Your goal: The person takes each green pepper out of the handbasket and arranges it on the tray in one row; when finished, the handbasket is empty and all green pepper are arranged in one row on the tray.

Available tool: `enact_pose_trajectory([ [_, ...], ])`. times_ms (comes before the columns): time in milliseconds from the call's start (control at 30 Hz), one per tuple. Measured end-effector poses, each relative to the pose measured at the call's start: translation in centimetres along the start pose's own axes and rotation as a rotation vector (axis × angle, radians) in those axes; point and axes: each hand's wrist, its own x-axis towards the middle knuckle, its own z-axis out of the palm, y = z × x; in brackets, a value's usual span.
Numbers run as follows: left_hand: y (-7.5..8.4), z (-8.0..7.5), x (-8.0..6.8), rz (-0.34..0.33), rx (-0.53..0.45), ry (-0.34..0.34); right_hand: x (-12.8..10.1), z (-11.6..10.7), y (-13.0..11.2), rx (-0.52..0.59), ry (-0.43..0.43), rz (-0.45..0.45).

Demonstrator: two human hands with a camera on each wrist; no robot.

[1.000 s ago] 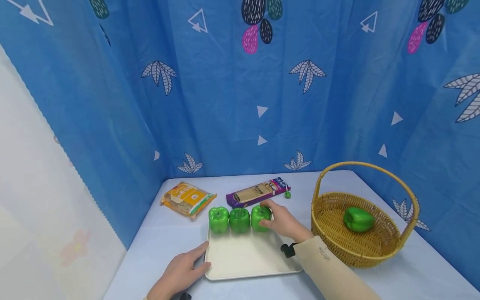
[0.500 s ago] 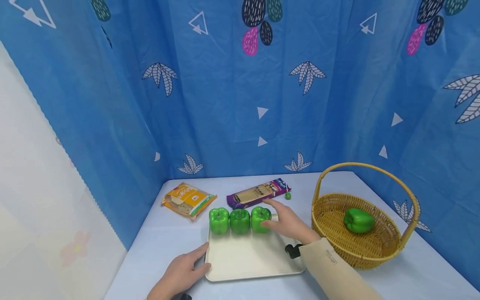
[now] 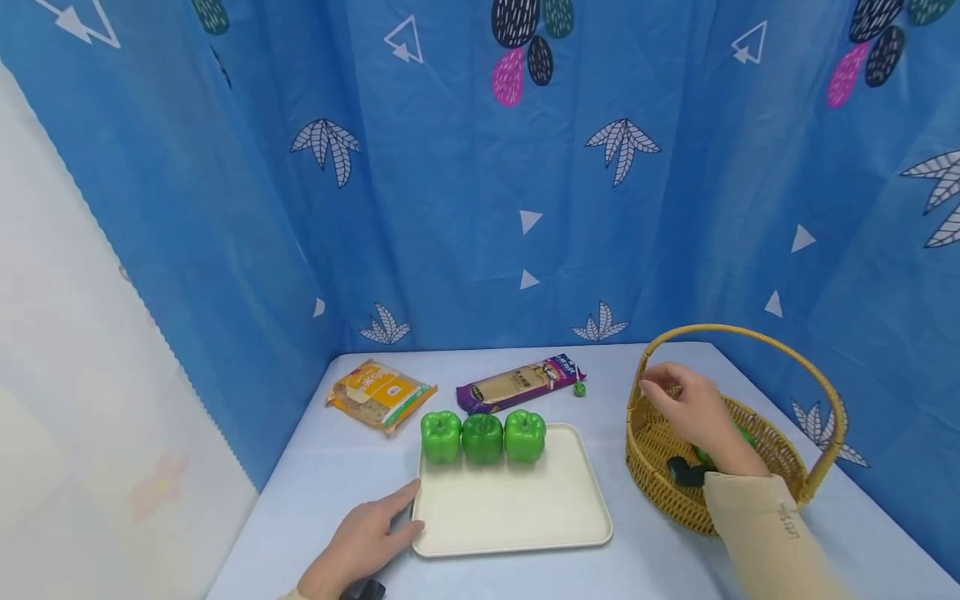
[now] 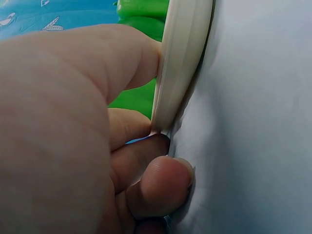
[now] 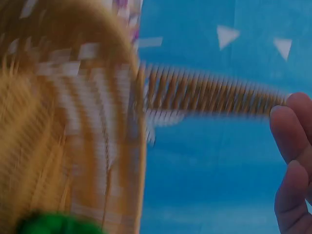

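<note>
Three green bell peppers (image 3: 482, 439) stand in a row along the far left side of a cream tray (image 3: 517, 508). My left hand (image 3: 371, 533) rests at the tray's left edge, its thumb and index fingertip touching the rim (image 4: 180, 63). Over the wicker basket (image 3: 656, 492) hovers my right hand (image 3: 693, 408), holding nothing, fingers loosely bent. In the right wrist view its fingertips (image 5: 285, 126) appear beside the basket handle (image 5: 209, 92). Another green bell pepper (image 5: 56, 224) lies inside the basket; in the head view my wrist partly hides it.
Behind the tray lie an orange food packet (image 3: 381, 394) and a purple packet (image 3: 517, 383), with a tiny green item (image 3: 579, 389) by the purple one's end. A blue patterned curtain (image 3: 465, 208) hangs along the table's back and sides. The basket's tall handle (image 3: 750, 333) arches above it.
My right hand has released the rightmost pepper on the tray and moved right, over the basket. The left hand stays at the tray's edge, and the three peppers keep their row.
</note>
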Motion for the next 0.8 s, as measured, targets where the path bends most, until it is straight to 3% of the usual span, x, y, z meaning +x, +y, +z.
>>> enact_pose_trajectory([
  [167, -0.1, -0.1, -0.1, -0.017, -0.018, -0.021, -1.6, -1.1, 5.3, -0.072, 0.08, 0.075],
  [300, -0.3, -0.1, -0.3, -0.022, -0.039, -0.035, -2.9, -0.7, 7.9, -0.103, 0.098, 0.179],
  [500, -0.4, 0.1, -0.2, -0.02, -0.04, -0.028, -3.3, 0.0, 9.0, -0.236, 0.102, 0.225],
  [600, -0.4, 0.1, -0.1, -0.027, -0.046, -0.028, -3.2, 0.2, 9.1, -0.288, 0.061, 0.243],
  [800, -0.3, 0.0, 0.1, -0.025, -0.023, -0.025, -3.4, 0.5, 9.7, -0.307, -0.011, 0.265],
])
